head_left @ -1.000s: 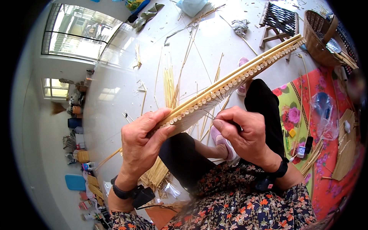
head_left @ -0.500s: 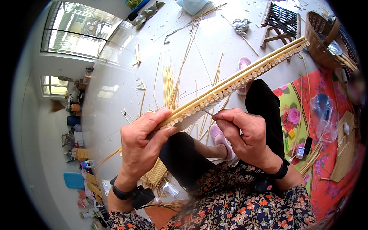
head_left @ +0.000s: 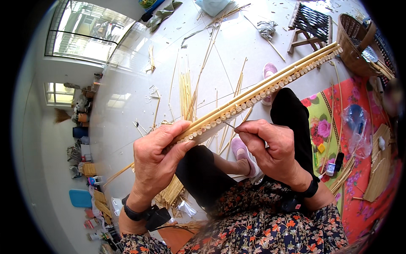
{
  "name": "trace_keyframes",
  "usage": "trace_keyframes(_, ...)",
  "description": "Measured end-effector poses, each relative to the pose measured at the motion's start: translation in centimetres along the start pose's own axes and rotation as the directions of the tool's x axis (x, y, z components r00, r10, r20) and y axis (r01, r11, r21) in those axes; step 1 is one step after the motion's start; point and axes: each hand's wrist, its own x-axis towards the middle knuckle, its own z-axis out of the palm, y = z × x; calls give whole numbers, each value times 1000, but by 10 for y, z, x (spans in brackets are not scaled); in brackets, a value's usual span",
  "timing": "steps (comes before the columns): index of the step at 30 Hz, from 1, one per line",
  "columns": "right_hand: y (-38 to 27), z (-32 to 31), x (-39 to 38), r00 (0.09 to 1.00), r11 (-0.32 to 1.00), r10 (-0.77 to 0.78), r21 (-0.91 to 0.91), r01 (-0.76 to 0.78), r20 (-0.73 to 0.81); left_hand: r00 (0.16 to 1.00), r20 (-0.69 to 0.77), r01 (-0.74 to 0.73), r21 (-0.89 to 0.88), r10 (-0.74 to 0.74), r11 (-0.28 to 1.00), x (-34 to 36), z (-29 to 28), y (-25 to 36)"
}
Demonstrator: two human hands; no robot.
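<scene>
A long panel of pale straw stalks [head_left: 253, 96], its round cut ends lined up along one edge and two stalks laid lengthwise on top, slants from lower left to upper right. My left hand [head_left: 158, 154] grips its near end, thumb at the row of cut ends and fingers over the far side. Just below the panel's edge, my right hand [head_left: 270, 148] pinches a thin dark needle-like tool [head_left: 231, 125]. The tool's tip points at the cut ends; whether it touches them I cannot tell. Part of the panel's underside is hidden.
Loose straw stalks [head_left: 186, 95] lie across the pale floor. A floral cloth [head_left: 306, 101] on the right bears a plastic bag [head_left: 357, 131], small tools and straw pieces. A folding stool [head_left: 311, 27] and wicker basket [head_left: 349, 46] stand at the far right. My knees are beneath the panel.
Almost nothing differs. The panel's far end sits very slightly lower, and the right hand with its tool has barely shifted.
</scene>
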Motion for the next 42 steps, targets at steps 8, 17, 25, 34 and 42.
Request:
trace_keyframes(8,3,0,-1,1000,1000,-4,16,4,7,1000,3,-3,-16,3,1000,1,0,0)
trace_keyframes(17,1,1,-1,1000,1000,4,16,-4,8,1000,-7,7,-28,-7,1000,-2,-1,-2)
trace_keyframes(25,0,1,0,1000,1000,-8,23,8,2,1000,1,2,-28,-2,1000,-2,-3,-2)
trace_keyframes(34,-6,-7,4,997,998,47,49,-50,57,1000,9,-23,6,23,1000,-5,-4,0)
trace_keyframes(42,-26,-26,-15,915,920,334,135,-369,229,994,-5,-108,94,109,990,-35,13,8)
